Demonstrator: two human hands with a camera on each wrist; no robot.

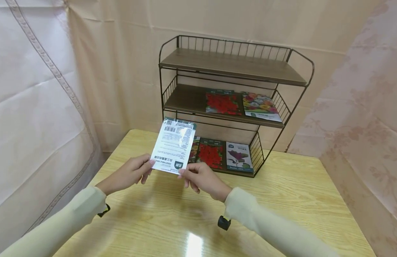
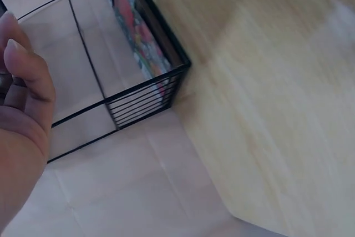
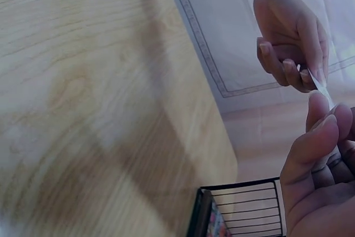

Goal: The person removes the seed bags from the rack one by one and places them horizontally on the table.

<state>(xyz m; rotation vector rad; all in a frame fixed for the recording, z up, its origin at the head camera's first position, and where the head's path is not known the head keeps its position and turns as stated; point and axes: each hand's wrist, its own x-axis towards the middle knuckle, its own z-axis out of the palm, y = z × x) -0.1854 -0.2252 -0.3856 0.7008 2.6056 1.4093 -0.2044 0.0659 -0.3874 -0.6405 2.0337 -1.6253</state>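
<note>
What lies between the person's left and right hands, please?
The vegetable seed packet lies between them, its near corners pinched by the left hand and right hand; the head view shows this.

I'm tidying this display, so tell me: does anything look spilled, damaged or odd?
Nothing clearly stands out as spilled or damaged. The bright patch on the table, low in the head view, looks like reflected light rather than a spill; the held packet shows similar glare.

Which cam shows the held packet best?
Head view: the packet turns its printed side to the camera, almost fully visible. The right wrist view shows little beyond a thin pale edge; in the left wrist view I can't make it out.
</note>
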